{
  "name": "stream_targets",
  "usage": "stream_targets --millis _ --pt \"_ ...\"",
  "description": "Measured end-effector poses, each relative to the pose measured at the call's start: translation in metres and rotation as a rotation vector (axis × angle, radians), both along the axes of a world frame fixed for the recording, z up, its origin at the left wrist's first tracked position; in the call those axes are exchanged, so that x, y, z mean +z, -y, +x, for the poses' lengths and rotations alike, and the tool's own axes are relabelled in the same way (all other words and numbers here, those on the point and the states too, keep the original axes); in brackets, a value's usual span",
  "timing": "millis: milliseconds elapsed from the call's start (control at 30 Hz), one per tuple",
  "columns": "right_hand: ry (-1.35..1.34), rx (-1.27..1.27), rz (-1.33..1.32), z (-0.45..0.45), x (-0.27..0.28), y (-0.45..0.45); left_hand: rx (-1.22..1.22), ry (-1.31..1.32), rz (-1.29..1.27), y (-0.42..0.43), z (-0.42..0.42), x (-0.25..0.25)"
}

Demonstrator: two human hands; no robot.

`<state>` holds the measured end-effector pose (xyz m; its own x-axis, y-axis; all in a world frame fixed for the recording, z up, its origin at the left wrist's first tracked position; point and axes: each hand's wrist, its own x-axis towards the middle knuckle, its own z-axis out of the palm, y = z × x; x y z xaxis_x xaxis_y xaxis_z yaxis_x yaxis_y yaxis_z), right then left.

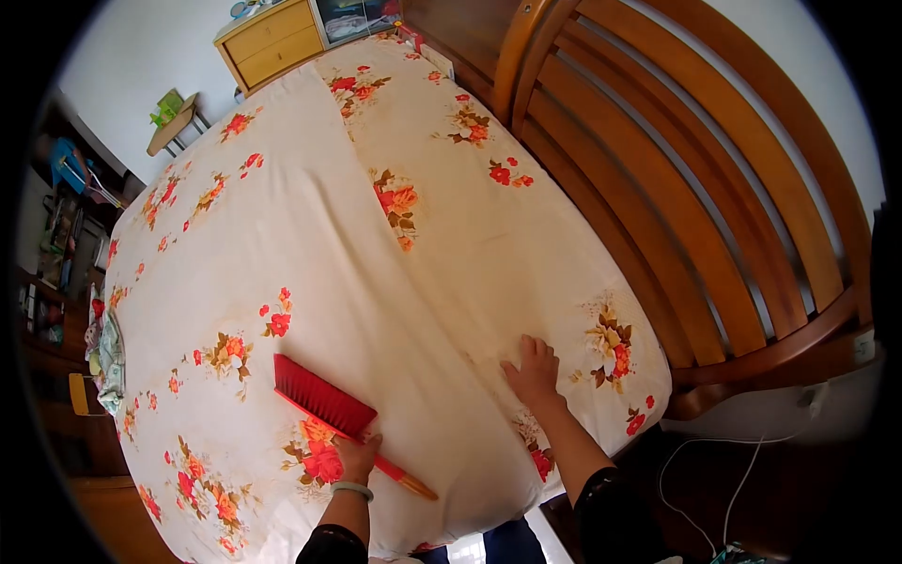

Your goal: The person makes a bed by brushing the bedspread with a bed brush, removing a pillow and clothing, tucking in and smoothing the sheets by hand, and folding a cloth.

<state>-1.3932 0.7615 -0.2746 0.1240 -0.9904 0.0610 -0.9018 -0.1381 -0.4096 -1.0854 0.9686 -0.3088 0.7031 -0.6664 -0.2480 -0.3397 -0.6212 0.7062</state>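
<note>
A bed covered by a cream sheet (282,216) with red and orange flowers fills the middle of the head view. My left hand (357,459), with a pale bangle at the wrist, is wrapped round a red brush (324,395) near where its handle meets the head. The brush lies slantwise over the sheet, its red bristles facing up and away, its orange-tipped handle pointing to the lower right. My right hand (534,369) rests on the sheet to the right, fingers spread, holding nothing. Long creases run down the sheet between the hands and beyond.
A slatted wooden headboard (648,179) borders the bed's right side. At the far end stands a wooden drawer cabinet (272,47); a small stool (174,125) is at the back left. A person in blue (70,164) is at the far left. White cables (700,442) hang at the lower right.
</note>
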Motion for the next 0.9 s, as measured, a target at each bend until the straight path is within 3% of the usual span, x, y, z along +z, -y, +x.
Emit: stream_targets --millis 33,133,267,367,567,667,733,767,800,867,900 --pt "-0.020 -0.005 0.003 0.009 -0.004 0.009 -0.039 -0.206 0.025 0.004 0.000 0.013" --pt "0.135 0.045 0.150 0.010 -0.029 0.030 -0.025 -0.144 0.046 0.000 0.004 -0.003" --pt "0.181 0.070 0.104 0.002 -0.032 0.035 0.007 -0.078 0.137 -0.015 0.018 -0.046" --pt "0.245 0.090 0.183 -0.004 -0.023 0.039 0.030 -0.075 0.131 -0.016 0.017 -0.045" --pt "0.082 0.207 0.057 -0.015 -0.040 0.045 -0.035 -0.156 0.126 -0.003 0.013 -0.016" --pt "0.022 0.145 0.092 -0.008 -0.042 0.041 -0.148 -0.049 0.092 -0.009 0.010 -0.015" --pt "0.206 0.114 0.222 -0.012 -0.028 0.047 0.029 -0.050 0.006 -0.003 0.005 -0.017" --pt "0.244 0.098 0.310 -0.016 -0.018 0.048 -0.072 -0.122 0.038 -0.007 0.016 -0.030" --pt "0.227 0.082 0.302 -0.016 -0.014 0.049 -0.076 -0.086 0.019 -0.006 0.013 -0.026" --pt "0.122 0.223 -0.175 -0.011 -0.011 0.049 -0.021 -0.158 0.051 0.004 0.005 -0.006" --pt "0.121 0.265 -0.165 0.000 -0.013 0.048 -0.032 -0.167 0.048 0.005 0.004 -0.010"
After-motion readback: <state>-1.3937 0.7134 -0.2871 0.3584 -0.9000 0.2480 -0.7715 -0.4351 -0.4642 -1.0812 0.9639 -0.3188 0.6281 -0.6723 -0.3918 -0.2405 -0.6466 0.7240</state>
